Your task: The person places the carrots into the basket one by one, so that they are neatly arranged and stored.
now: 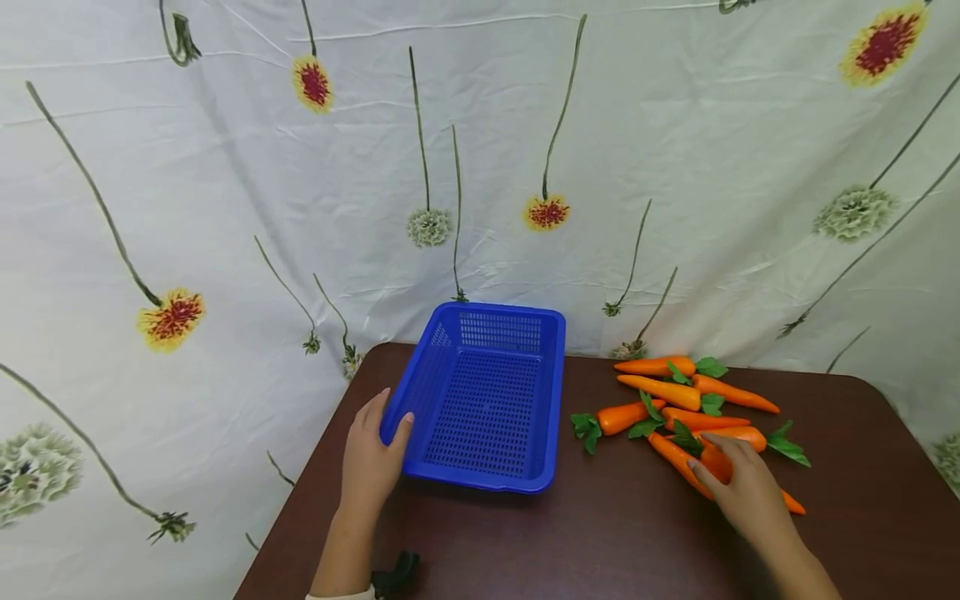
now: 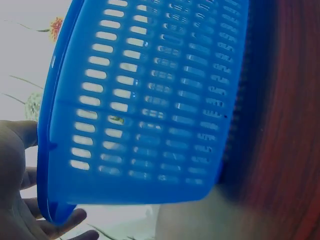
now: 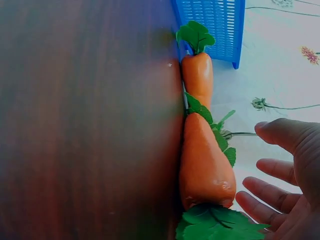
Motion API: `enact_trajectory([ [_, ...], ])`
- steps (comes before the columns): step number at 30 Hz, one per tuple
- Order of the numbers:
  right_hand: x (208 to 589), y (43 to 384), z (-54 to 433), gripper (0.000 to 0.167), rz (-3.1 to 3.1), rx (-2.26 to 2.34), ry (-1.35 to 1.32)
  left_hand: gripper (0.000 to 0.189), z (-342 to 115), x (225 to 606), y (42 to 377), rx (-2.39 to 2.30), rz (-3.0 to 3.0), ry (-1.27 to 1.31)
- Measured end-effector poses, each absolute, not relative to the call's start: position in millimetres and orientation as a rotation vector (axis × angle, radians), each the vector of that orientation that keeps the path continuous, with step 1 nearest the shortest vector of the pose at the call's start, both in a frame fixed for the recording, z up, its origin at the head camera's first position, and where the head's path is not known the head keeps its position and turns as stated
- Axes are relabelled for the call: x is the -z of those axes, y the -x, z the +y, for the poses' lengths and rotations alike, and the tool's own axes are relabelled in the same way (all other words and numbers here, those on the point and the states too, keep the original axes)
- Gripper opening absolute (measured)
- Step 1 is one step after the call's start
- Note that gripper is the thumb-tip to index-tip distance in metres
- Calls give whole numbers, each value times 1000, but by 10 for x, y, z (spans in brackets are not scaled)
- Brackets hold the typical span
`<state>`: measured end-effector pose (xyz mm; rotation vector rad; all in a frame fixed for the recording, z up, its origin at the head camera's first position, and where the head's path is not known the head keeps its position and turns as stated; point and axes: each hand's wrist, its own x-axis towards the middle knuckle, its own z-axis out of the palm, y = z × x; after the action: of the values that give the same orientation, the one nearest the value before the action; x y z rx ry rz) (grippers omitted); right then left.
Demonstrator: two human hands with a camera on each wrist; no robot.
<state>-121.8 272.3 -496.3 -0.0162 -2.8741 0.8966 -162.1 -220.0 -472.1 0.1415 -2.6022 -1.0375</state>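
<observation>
My left hand (image 1: 371,462) is at the near left corner of a blue plastic basket (image 1: 555,400), thumb and fingers spread about its rim. In the left wrist view the thumb meets the rim, while loosely spread fingers (image 2: 75,218) show past the corner. Over the near side of a pile of orange carrots with green leaves, my right hand (image 1: 750,492) hovers, thumb and fingers apart. The right wrist view shows that hand (image 3: 295,185) beside a thick carrot (image 3: 206,165), nothing between its fingers. Another carrot (image 3: 197,75) lies behind it, toward the basket.
The carrots lie on a dark brown table (image 1: 600,533) with rounded corners, right of the basket. A white cloth (image 1: 480,158) printed with flowers hangs right behind the table. A small black object (image 1: 396,575) shows by the left wrist.
</observation>
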Motion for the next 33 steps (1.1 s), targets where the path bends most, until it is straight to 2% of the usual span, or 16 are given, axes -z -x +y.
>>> enact_trajectory([
  [10, 5066, 1164, 2740, 56, -2860, -890, 29, 67, -2267, 4783, 1520, 1408, -2648, -283],
  [22, 5109, 1127, 2741, 55, -2929, -892, 81, 71, -2312, 4899, 1429, 1830, -2443, -318],
  [33, 5180, 1128, 2769, 53, -2983, -917, 91, 73, -2312, 5006, 1408, 2005, -2336, -298],
])
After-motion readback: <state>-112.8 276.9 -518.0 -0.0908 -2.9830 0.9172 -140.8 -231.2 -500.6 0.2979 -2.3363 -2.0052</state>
